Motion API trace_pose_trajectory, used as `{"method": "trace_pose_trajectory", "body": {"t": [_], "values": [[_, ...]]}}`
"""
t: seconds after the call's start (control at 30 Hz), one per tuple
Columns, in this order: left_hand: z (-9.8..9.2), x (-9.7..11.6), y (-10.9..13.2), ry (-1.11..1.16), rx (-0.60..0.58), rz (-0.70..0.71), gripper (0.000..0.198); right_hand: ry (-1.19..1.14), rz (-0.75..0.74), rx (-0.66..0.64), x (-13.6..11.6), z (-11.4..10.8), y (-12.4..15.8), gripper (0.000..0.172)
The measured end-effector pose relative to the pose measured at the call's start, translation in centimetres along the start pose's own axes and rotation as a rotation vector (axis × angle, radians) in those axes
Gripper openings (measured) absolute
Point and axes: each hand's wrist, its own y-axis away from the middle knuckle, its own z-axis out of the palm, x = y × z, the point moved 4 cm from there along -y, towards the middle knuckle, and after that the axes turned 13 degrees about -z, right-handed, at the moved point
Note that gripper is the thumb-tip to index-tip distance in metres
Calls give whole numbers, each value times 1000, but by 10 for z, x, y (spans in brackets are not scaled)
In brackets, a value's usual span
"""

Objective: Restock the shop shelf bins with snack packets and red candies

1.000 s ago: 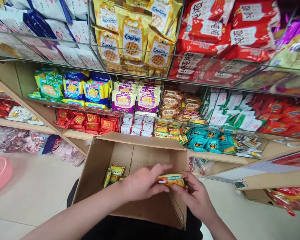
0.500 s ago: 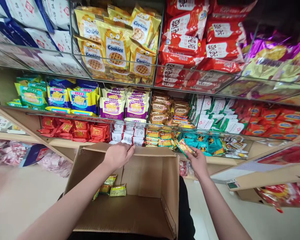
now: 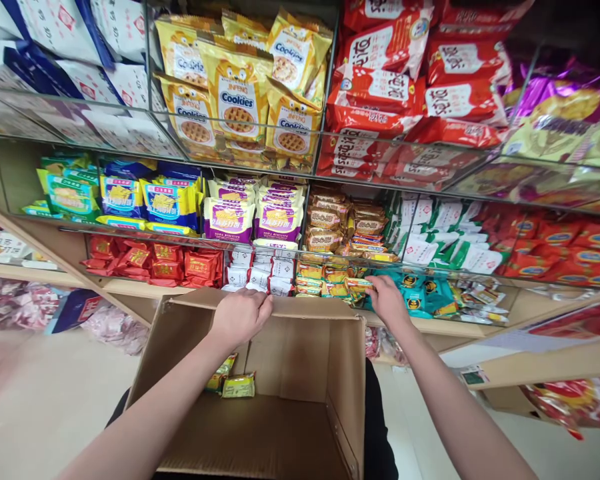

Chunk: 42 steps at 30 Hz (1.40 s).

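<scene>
My left hand [image 3: 243, 315] is closed over the far rim of an open cardboard box [image 3: 300, 347], which rests on my lap. Inside the box lie a few small yellow-green snack packets [image 3: 239, 385], partly covered by my left forearm. At the lowest shelf, my right hand [image 3: 387, 301] pinches a small orange-and-yellow snack packet [image 3: 359, 283] by its right end. That packet is at the right edge of a stack of similar yellow packets [image 3: 310, 279]. Teal packets [image 3: 415, 293] lie just right of my right hand.
Glass-fronted shelves hold yellow cookie bags [image 3: 237, 100], red bags [image 3: 380, 87] and purple soda biscuit packs [image 3: 229, 217]. Small red packets [image 3: 166, 262] and white packets [image 3: 260, 273] sit beyond the box. At lower right, a carton [image 3: 503, 403] stands near red-wrapped goods [image 3: 560, 400].
My right hand has moved the snack packet forward and left, from in front of the teal packets to the yellow stack. My left hand keeps its hold on the box rim.
</scene>
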Motion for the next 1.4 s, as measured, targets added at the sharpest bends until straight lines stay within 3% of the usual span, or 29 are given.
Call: {"method": "trace_pose_trajectory", "body": {"t": [0.2, 0.37, 0.53, 0.63, 0.73, 0.93, 1.17, 1.3, 1.4], "values": [[-1, 0, 0, -19, 32, 13, 45, 95, 36, -44, -1, 0, -6, 37], [-2, 1, 0, -21, 26, 11, 44, -148, 304, 155, 14, 2, 12, 39], [-1, 2, 0, -9, 5, -6, 45, -642, 601, 476, 18, 9, 37, 44], [0, 2, 0, -7, -3, -7, 46, -1020, 758, 545, 7, 21, 32, 44], [-1, 2, 0, -9, 0, -6, 47, -1182, 818, 574, -6, 29, 11, 49], [-1, 5, 1, -35, 2, 6, 47, -1161, 817, 584, -12, 37, -18, 44], [-2, 5, 1, -31, -11, -2, 48, -904, 770, 647, 9, 24, 32, 46], [-1, 4, 0, -28, -11, 3, 48, -626, 667, 554, 21, 13, 55, 41], [0, 4, 0, -24, 5, 10, 47, -565, 597, 458, 21, 7, 54, 39]]}}
